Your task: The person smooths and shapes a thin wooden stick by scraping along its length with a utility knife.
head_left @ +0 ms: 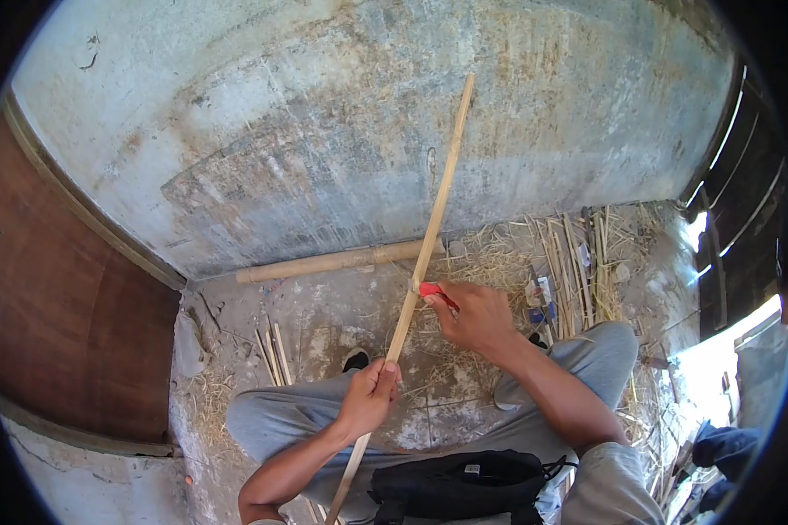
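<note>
A long, pale bamboo strip [440,201] slants up from my lap towards the wall. My left hand [370,395] is closed around its lower part, with the thumb along the top. Higher up, my right hand [477,319] grips a red cutter knife [432,290], whose front end meets the strip near its middle. The blade is too small to make out. A small pale curl seems to stand on the strip beside the cutter knife's tip.
A thick bamboo pole [324,264] lies along the wall's foot. Cut sticks [576,267] and straw-like shavings [490,249] cover the floor at right. More sticks [276,354] lie left of my knee. A black bag [455,490] sits in my lap; a brown door panel [79,289] stands left.
</note>
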